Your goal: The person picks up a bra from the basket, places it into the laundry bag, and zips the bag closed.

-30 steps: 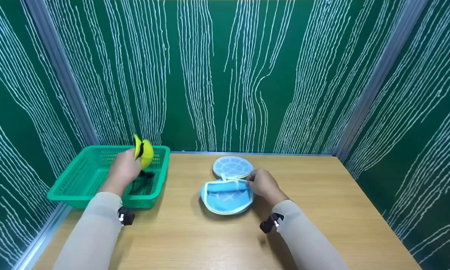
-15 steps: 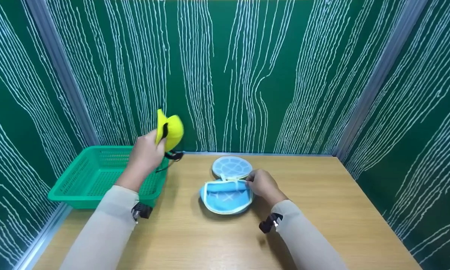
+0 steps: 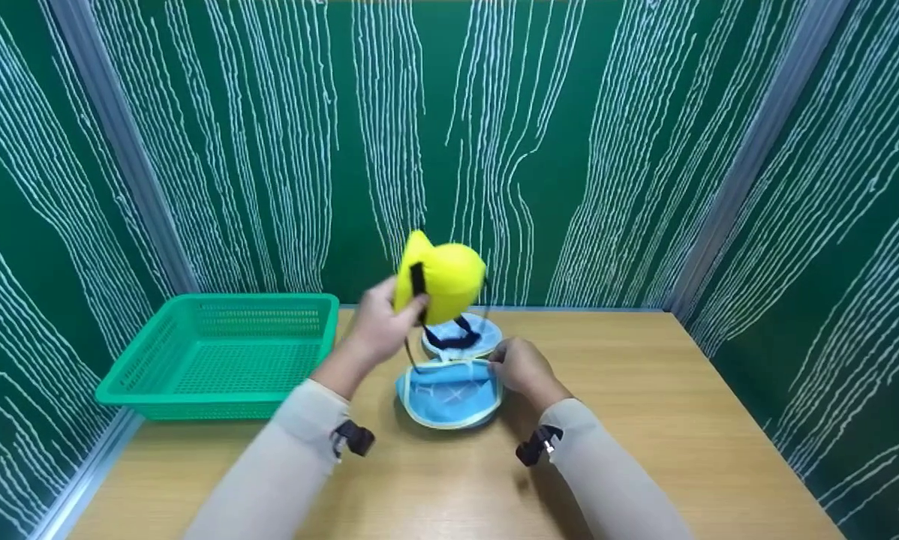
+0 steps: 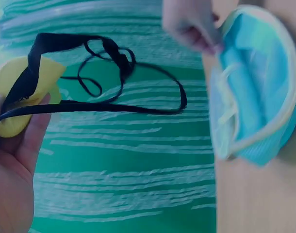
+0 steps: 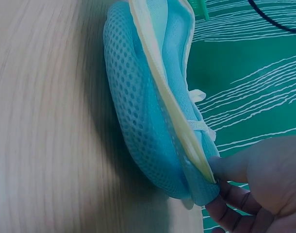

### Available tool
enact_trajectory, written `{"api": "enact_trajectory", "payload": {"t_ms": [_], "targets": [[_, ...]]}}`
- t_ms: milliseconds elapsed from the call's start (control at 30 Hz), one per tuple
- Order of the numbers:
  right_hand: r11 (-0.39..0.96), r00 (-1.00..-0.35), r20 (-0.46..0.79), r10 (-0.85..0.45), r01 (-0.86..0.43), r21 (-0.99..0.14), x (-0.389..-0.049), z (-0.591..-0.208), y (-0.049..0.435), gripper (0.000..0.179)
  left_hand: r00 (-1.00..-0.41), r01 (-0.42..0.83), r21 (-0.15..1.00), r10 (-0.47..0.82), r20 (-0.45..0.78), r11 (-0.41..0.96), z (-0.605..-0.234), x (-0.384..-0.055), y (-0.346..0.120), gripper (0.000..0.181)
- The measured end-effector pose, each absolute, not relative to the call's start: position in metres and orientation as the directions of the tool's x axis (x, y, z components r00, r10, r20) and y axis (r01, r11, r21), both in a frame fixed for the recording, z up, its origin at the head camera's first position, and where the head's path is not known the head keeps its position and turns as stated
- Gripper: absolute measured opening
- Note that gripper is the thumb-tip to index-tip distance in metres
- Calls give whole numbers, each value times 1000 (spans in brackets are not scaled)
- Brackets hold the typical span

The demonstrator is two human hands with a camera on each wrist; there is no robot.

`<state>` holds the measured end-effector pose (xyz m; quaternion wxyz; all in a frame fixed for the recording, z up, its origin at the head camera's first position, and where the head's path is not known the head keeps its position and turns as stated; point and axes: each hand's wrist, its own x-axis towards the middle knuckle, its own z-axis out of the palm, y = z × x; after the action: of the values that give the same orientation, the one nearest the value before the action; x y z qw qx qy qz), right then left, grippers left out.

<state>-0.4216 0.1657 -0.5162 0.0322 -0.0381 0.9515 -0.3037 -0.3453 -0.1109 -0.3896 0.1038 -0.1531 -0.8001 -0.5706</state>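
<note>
My left hand (image 3: 386,319) holds a yellow bra (image 3: 453,277) with black straps, raised over the table's back edge. Its cups are folded together and the thumb lies across them; in the left wrist view the straps (image 4: 128,109) dangle in loops. Beneath it stands a light-blue mesh laundry bag (image 3: 453,409) with pale yellow edging, its round lid (image 3: 487,334) folded back and partly covered by the straps in the head view. The bag's mouth gapes upward. Thumb and fingers of my right hand (image 3: 528,371) pinch the bag's rim at its right side, near the hinge.
A green plastic basket (image 3: 217,405) with slotted walls stands on the left of the wooden table (image 3: 644,420); nothing shows inside it. Green panels (image 3: 637,150) with white streaks rise behind the table and on both sides.
The left hand has lifted the yellow bra out of the green basket and carried it right, over the blue bag. The right hand has stayed at the bag's rim.
</note>
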Motion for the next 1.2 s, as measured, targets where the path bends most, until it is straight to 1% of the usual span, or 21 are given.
{"api": "enact_trajectory", "payload": {"t_ms": [200,333,400,467,567,633,800,933,1067,1200], "targets": [[796,-995,-49,-87,-40,-604,-420,-516,167,8,-926,369,880,196,322,298,-428,-347,-84,25],[796,-994,-57,-91,-39,-604,-419,-515,169,9,-917,384,851,252,309,357,-454,-349,-74,27],[792,-994,-55,-95,-42,-609,-419,-514,170,13,-912,393,823,286,294,410,-466,-350,-73,33],[791,-994,-37,-101,-58,-609,-419,-514,171,14,-900,419,773,328,286,476,-476,-351,-73,43],[788,-994,-10,-113,-83,-610,-419,-515,172,15,-889,439,685,389,240,581,-488,-352,-75,60],[785,-994,-8,-111,-83,-614,-419,-515,173,16,-880,458,609,427,207,647,-494,-353,-77,66],[776,-995,-41,-96,-49,-628,-418,-514,171,12,-853,511,426,500,146,747,-506,-356,-81,69],[786,-994,-55,-90,-37,-617,-419,-511,168,13,-845,526,322,526,96,787,-514,-359,-80,71],[795,-994,-66,-84,-27,-606,-418,-507,163,14,-858,503,251,513,27,827,-518,-363,-72,72],[803,-993,-74,-97,-34,-595,-417,-503,160,13,-878,455,226,476,-47,861,-517,-367,-65,70]]}}
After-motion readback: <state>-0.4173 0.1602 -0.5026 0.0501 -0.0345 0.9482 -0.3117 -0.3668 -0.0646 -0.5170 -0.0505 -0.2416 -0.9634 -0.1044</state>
